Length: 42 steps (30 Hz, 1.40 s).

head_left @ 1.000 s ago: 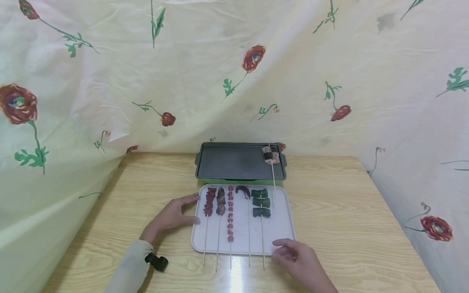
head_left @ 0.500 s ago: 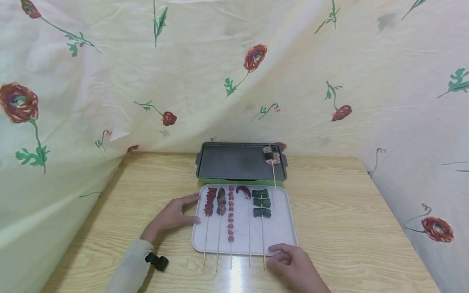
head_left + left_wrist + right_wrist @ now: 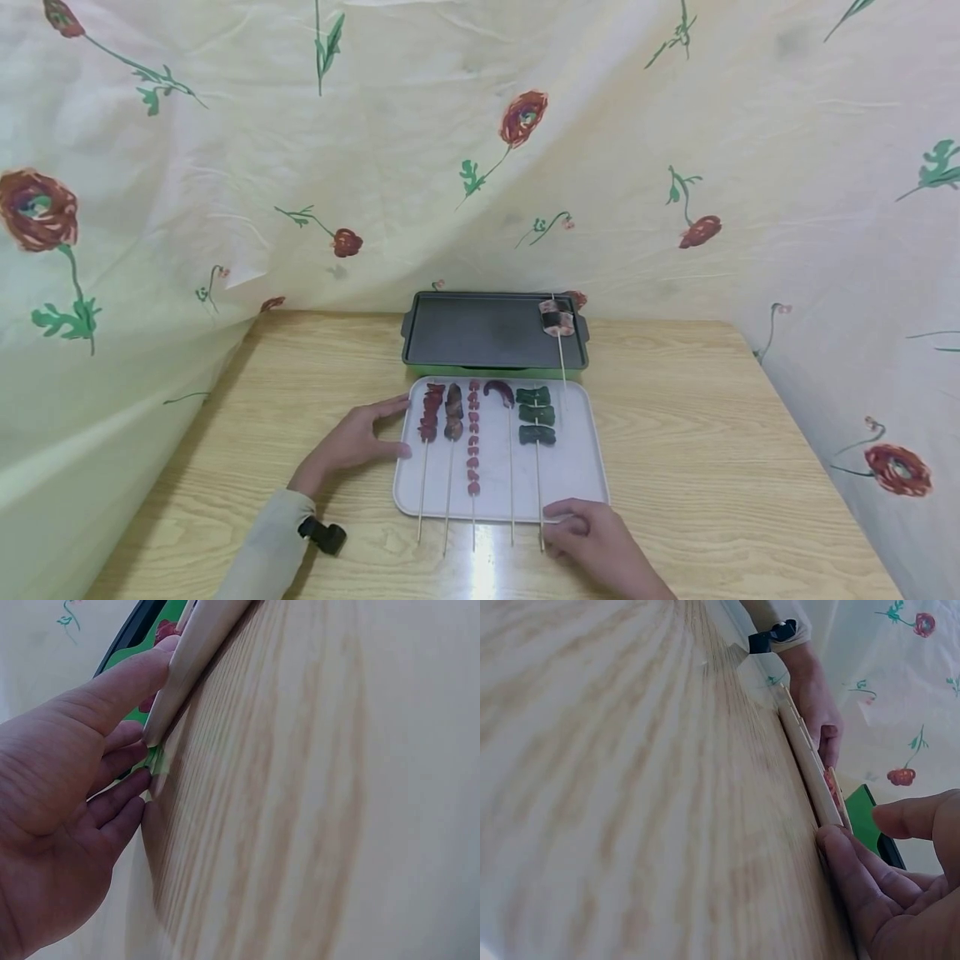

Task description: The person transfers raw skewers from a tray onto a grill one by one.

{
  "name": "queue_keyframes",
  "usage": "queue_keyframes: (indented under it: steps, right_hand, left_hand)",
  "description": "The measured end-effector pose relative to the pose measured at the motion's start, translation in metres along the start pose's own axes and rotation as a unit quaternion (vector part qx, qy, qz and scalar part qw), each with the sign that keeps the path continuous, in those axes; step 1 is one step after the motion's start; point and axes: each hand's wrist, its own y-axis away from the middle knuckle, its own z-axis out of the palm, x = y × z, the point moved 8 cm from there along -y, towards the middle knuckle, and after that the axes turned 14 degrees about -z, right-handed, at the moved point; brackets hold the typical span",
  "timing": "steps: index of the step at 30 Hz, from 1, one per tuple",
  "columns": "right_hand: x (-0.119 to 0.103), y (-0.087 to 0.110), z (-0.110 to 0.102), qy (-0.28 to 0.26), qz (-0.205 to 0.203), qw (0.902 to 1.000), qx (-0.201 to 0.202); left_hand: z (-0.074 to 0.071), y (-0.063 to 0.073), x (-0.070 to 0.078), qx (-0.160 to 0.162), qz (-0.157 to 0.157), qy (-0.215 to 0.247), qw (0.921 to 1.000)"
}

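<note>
In the head view a white tray point(image 3: 577, 467) bears several skewers in a row, their sticks reaching past its near edge. My left hand point(image 3: 362, 437) is at the tray's left rim, fingers spread; in the left wrist view its thumb point(image 3: 131, 686) lies on the rim. My right hand point(image 3: 588, 537) is at the near right edge, fingertips beside the stick of the green pepper skewer point(image 3: 536, 415). A gap shows between thumb and fingers point(image 3: 855, 877) in the right wrist view. Further left lie an eggplant-like skewer point(image 3: 498, 392), a pink-bead skewer point(image 3: 472, 442), a brown one point(image 3: 453, 412) and a dark red one point(image 3: 430, 412).
Behind the tray stands a black griddle point(image 3: 480, 333) on a green base. A thick skewer with pale and black pieces point(image 3: 557, 318) lies on its right side, stick hanging over the tray. Around them is the wooden table point(image 3: 690, 433); a flowered cloth point(image 3: 420, 150) hangs behind.
My right hand has moved slightly left along the tray's near edge, up to the green pepper skewer's stick. The left hand has stayed at the tray's left rim.
</note>
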Motion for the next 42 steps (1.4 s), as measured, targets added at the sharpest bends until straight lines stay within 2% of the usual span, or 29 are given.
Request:
queue_keyframes:
  steps: [14, 20, 32, 42]
  right_hand:
    - [0.006, -0.003, 0.005, -0.085, 0.044, 0.9954, -0.002]
    - [0.004, -0.005, 0.005, -0.119, 0.041, 0.9921, 0.007]
    - [0.001, -0.004, 0.000, -0.112, 0.032, 0.9929, 0.027]
    - [-0.007, 0.003, -0.006, -0.051, 0.029, 0.9976, 0.037]
  left_hand:
    - [-0.001, 0.000, -0.001, 0.000, -0.015, 0.002, 0.9999]
    - [-0.001, 0.001, 0.001, -0.001, -0.012, 0.003, 0.9999]
    - [0.000, 0.000, 0.002, -0.006, -0.006, 0.002, 1.0000]
    - [-0.002, 0.001, 0.002, -0.006, -0.003, 0.003, 1.0000]
